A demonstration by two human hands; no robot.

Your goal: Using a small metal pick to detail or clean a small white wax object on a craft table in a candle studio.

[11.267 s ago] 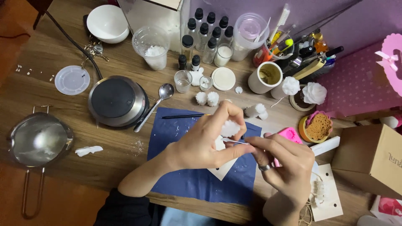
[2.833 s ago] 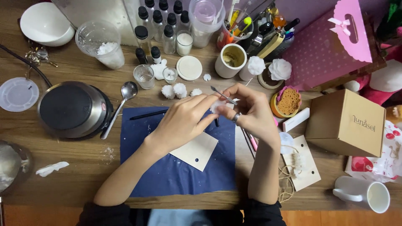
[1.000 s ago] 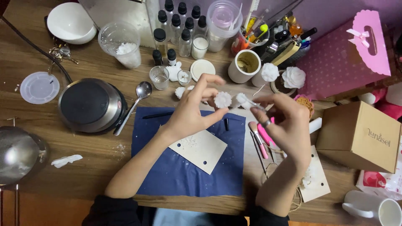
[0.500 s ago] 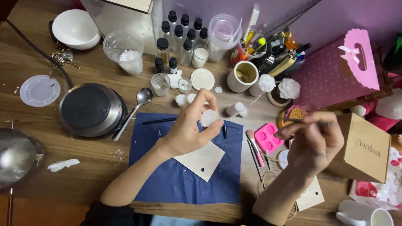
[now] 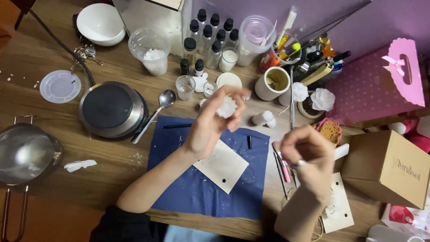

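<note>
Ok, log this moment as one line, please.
left hand: holds white wax flower above blue mat | right hand: lowered over tools | jaws: n/a

hot plate left of mat, card on mat, box right

A plain brown cardboard box, closed, sits at the wooden table's right edge. A pink dotted paper gift bag with a bow and cut-out handle stands behind it, towards the far right corner. A red-and-white printed packet lies at the near right corner.
</note>
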